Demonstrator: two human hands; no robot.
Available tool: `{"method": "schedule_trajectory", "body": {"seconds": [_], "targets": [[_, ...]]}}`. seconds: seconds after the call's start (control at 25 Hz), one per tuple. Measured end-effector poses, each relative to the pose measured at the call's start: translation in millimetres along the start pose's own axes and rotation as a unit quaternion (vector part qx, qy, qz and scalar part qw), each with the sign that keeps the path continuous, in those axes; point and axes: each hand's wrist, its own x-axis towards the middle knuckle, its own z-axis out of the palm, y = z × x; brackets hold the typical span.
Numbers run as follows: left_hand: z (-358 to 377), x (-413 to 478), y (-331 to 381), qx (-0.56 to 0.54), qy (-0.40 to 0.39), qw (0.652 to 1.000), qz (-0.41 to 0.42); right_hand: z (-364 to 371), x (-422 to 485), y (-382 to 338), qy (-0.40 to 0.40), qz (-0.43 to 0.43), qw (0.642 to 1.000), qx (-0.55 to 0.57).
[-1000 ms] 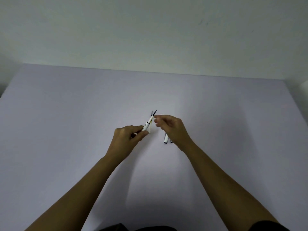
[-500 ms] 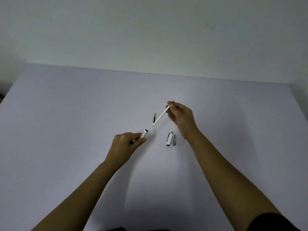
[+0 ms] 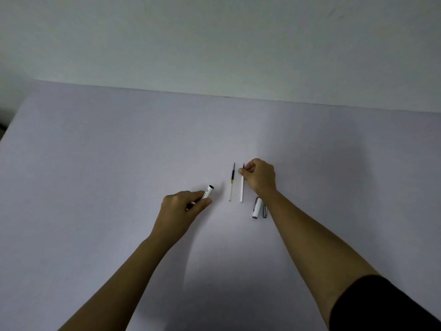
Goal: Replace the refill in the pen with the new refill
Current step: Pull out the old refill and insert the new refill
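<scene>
My left hand [image 3: 181, 206] grips the white pen barrel [image 3: 208, 191], whose open dark end points up and to the right. My right hand [image 3: 259, 175] pinches the tip end of a white refill [image 3: 242, 189] that lies on the table, pointing away from me. Just to its left lies a second refill [image 3: 232, 185] with a dark and yellow upper part, untouched. A white pen cap [image 3: 256, 208] and a small grey pen piece [image 3: 265, 210] lie beside my right wrist.
Everything rests on a pale lilac table [image 3: 95, 163] that meets a plain wall [image 3: 214, 44] at the back. The table's left edge [image 3: 9, 130] runs diagonally at the far left.
My right hand pulled the white refill out of the barrel, lifted it away to the right, then lowered it onto the table beside the other refill. My left hand kept the barrel.
</scene>
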Motion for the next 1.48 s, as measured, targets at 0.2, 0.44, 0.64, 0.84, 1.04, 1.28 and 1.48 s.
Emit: {"method": "schedule_trajectory", "body": {"seconds": [0.2, 0.44, 0.64, 0.84, 1.04, 1.28, 1.48], "targets": [[2.3, 2.0, -0.8, -0.001, -0.005, 1.0, 0.006, -1.3, -1.4, 0.3, 0.003, -0.008, 0.999, 0.031], [2.5, 1.9, 6.0, -0.01, 0.001, 1.0, 0.011, 2.0, -10.9, -23.8, -0.016, -0.055, 0.998, -0.037], [-3.0, -1.0, 3.9, -0.009, 0.01, 1.0, 0.012, 17.3, -14.3, -39.5, -0.041, -0.043, 0.988, -0.141], [-8.0, -0.3, -1.5, -0.028, 0.016, 0.999, -0.022, 20.2, -14.8, -47.2, -0.054, -0.026, 0.992, -0.111], [-7.5, 2.0, 1.0, -0.05, -0.002, 0.997, -0.062, -7.6, -27.1, -61.7, -0.036, 0.033, 0.981, 0.185], [-5.7, -6.5, 20.1, 0.021, -0.032, 0.999, -0.031, -50.8, -62.8, -68.4, 0.008, 0.003, 0.927, 0.374], [-9.3, -16.9, 37.1, 0.063, -0.023, 0.998, 0.013, -67.7, -80.0, -70.7, 0.004, -0.018, 0.924, 0.382]]}}
